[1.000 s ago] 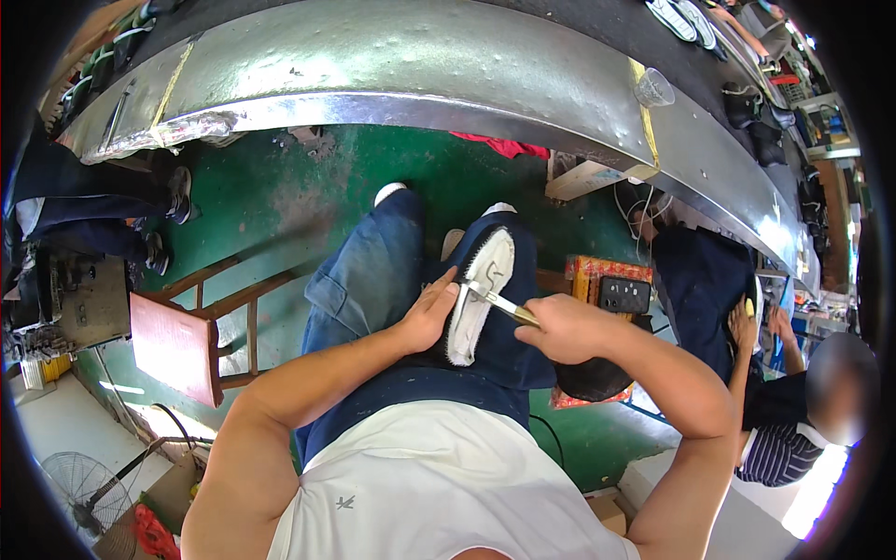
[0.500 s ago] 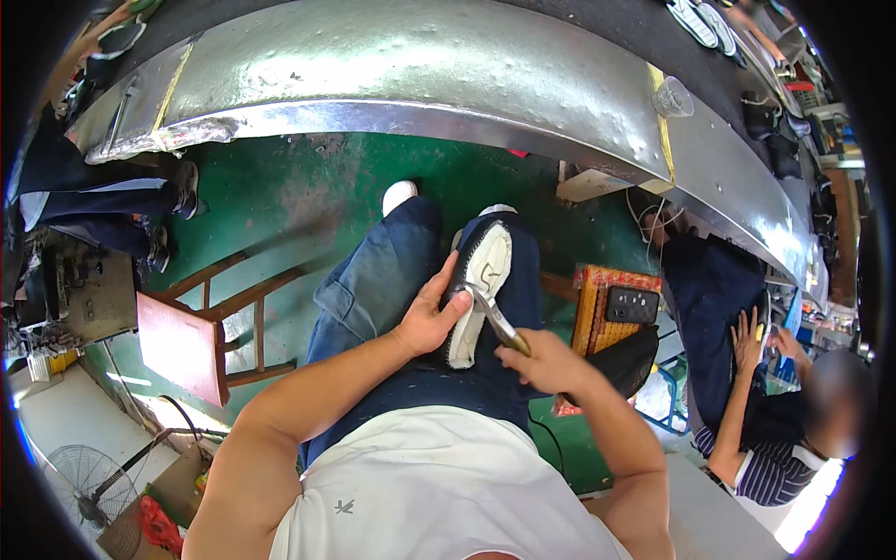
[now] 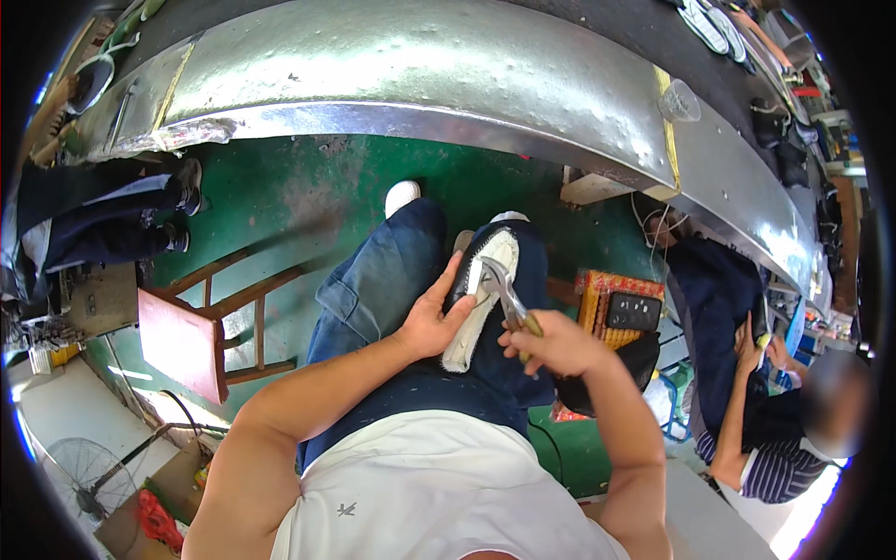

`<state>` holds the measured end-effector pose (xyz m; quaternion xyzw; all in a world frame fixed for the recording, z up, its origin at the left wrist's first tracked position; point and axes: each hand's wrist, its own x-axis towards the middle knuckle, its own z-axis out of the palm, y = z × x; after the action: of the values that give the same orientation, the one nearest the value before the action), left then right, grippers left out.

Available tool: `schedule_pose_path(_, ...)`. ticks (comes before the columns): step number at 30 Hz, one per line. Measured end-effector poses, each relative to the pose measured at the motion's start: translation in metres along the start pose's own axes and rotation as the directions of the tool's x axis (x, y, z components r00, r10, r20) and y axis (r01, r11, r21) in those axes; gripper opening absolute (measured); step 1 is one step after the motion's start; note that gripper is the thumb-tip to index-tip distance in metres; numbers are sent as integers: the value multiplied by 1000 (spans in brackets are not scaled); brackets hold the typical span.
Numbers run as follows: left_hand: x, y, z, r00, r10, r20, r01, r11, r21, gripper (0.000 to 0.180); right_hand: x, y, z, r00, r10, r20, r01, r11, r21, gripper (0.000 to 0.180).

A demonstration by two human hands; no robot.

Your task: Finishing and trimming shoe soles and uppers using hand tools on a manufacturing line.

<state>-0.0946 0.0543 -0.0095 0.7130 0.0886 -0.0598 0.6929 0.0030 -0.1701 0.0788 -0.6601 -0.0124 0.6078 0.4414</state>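
A dark shoe upper with a pale insole (image 3: 457,349) lies sole side up across my right thigh, its toe pointing away from me. My left hand (image 3: 431,319) grips it along its left side, fingers underneath and thumb on the near part of the edge. In my right hand (image 3: 560,343) is a pair of lasting pincers (image 3: 510,301), held by its olive-coloured handles. The curved metal head of the pincers rests over the middle of the insole. Whether the jaws grip any material cannot be made out.
A long metal-sided bench (image 3: 420,84) curves across the far side. To the left stands a wooden stool (image 3: 182,341); to the right, a dark phone (image 3: 634,310) lies on a woven seat (image 3: 597,303). A co-worker (image 3: 779,429) sits at the right. A fan (image 3: 89,481) stands lower left.
The pincers' head has moved from the shoe's left edge to farther up over the insole. My right hand has shifted slightly away from me, and the pincers' handles look more spread.
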Motion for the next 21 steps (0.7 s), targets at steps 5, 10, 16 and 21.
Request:
schedule_pose_path(5,1,10,-9,1000,-4,11,3,995,99,75,24,26,28,981,-139,-137,148,988,51,28)
schedule_pose_path(10,5,24,-6,980,135,147,-193,827,527,70,33,56,63,890,-287,-355,334,939,77,26)
schedule_pose_path(16,10,39,-6,977,162,142,-211,847,487,56,-7,33,-2,994,-62,87,25,928,372,34)
schedule_pose_path(21,11,45,-1,982,0,187,-106,824,556,51,3,11,-2,881,-343,-327,344,937,-55,49)
